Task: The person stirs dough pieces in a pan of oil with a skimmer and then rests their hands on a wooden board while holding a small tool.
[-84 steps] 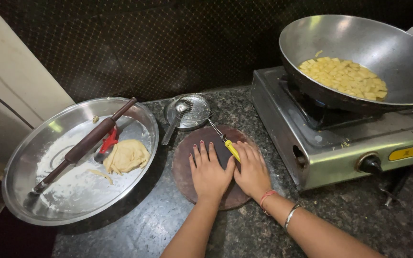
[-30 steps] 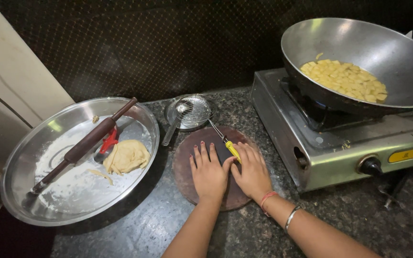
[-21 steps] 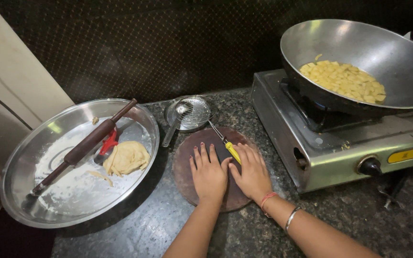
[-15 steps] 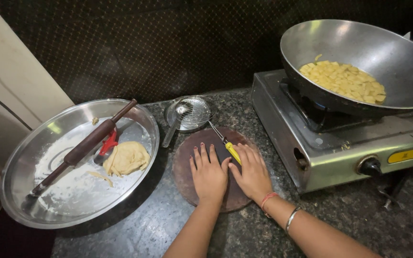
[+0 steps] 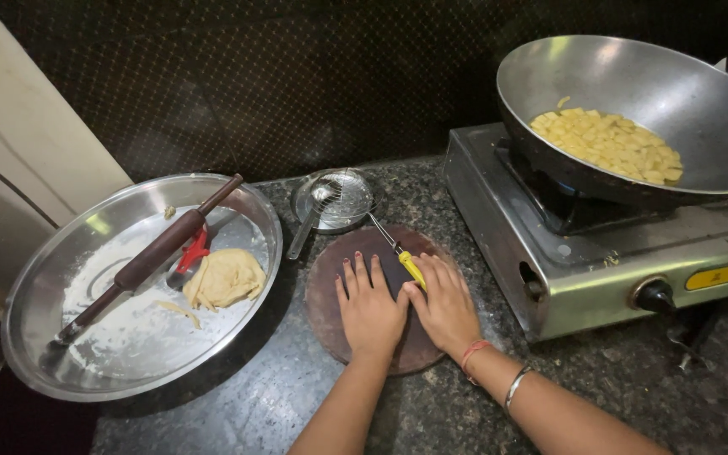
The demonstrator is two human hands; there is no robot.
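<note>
one head-worn view, looking steeply down and forward at a dark counter [image 5: 297,404] from close range. left hand [image 5: 370,307] and right hand [image 5: 444,303] sit low centre, forearms entering from the bottom edge; steel tray [image 5: 238,198] at left, stove [image 5: 499,211] at right, wall across the top.

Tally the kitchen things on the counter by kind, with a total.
Round board: 1
Yellow-handled tool: 1
Wire skimmer: 1
Steel tray: 1
Rolling pin: 1
Dough lump: 1
Stove: 1
Wok: 1
Total: 8
</note>
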